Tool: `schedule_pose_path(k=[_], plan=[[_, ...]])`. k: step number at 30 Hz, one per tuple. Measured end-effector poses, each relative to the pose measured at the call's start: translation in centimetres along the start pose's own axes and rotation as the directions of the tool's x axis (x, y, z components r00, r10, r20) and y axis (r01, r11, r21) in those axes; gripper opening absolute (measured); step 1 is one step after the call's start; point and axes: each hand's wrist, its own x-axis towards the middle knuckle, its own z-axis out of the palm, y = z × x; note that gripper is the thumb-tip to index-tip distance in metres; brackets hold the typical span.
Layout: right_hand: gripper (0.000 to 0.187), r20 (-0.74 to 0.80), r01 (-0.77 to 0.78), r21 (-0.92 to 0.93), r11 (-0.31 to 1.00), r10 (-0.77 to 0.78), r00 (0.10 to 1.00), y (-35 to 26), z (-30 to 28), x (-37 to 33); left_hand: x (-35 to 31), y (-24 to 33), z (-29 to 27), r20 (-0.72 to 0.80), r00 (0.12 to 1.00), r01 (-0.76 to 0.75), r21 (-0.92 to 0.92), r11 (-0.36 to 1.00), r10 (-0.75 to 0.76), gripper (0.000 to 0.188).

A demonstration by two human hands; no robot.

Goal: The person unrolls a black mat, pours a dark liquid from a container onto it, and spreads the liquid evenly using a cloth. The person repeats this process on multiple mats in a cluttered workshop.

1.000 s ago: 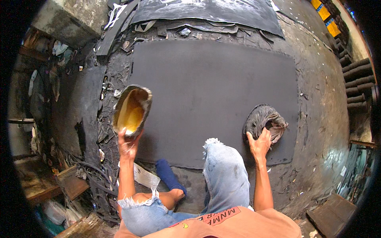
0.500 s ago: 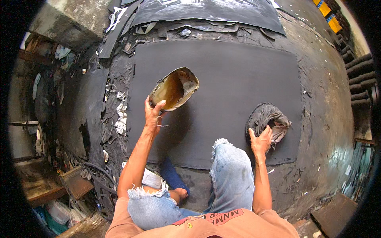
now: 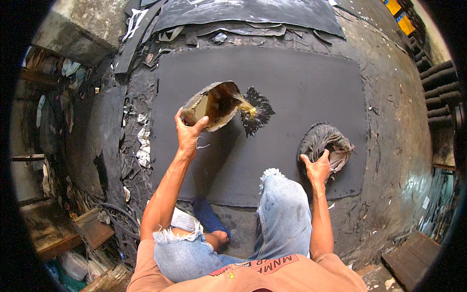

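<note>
Over the dark grey rubber sheet point(image 3: 214, 175), my left hand point(image 3: 188, 132) grips a rough-edged container point(image 3: 197, 107) by its near rim. The container is tipped to the right, and yellowish liquid point(image 3: 249, 110) runs from its lip. Where it lands, a wet black splash point(image 3: 260, 114) fans out on the sheet. My right hand point(image 3: 317, 168) is closed on a bundled grey cloth point(image 3: 316, 138), thumb at its left side and fingers at the hollow in its middle. That cloth rests on the right part of the sheet.
Another dark sheet point(image 3: 248, 14) with whitish smears lies at the far side. Rubber scraps and white bits point(image 3: 144, 146) line the left edge. Dark rolls point(image 3: 440, 90) are stacked at the far right. A wooden board point(image 3: 411, 258) sits near right. My knees border the sheet's near edge.
My left hand has tipped the container further to the right. Liquid now pours out and makes a dark splash on the sheet. My right hand stays on the cloth.
</note>
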Motion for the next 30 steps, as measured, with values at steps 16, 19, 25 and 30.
schedule_pose_path(k=[16,19,25,30], plan=[[0.049,-0.035,0.592,-0.034,0.805,-0.593,0.804,-15.5,9.0,5.1,-1.3,-1.3,-14.7,-0.209,0.925,0.178,-0.496,0.85,-0.316,0.072],[0.052,-0.093,0.648,-0.073,0.758,-0.652,0.753,-19.6,11.6,13.1,-3.3,-0.7,-19.0,-0.312,0.869,0.096,-0.656,0.749,-0.385,0.068],[0.061,0.012,0.638,-0.043,0.769,-0.638,0.77,-35.7,17.2,16.0,-8.6,-1.0,-29.4,-0.442,0.682,-0.078,-0.836,0.543,-0.583,0.07],[0.055,0.214,0.822,0.076,0.564,-0.815,0.539,-47.3,23.1,5.2,-13.4,-6.5,-39.5,-0.56,0.637,-0.332,-0.82,0.466,-0.53,0.065]])
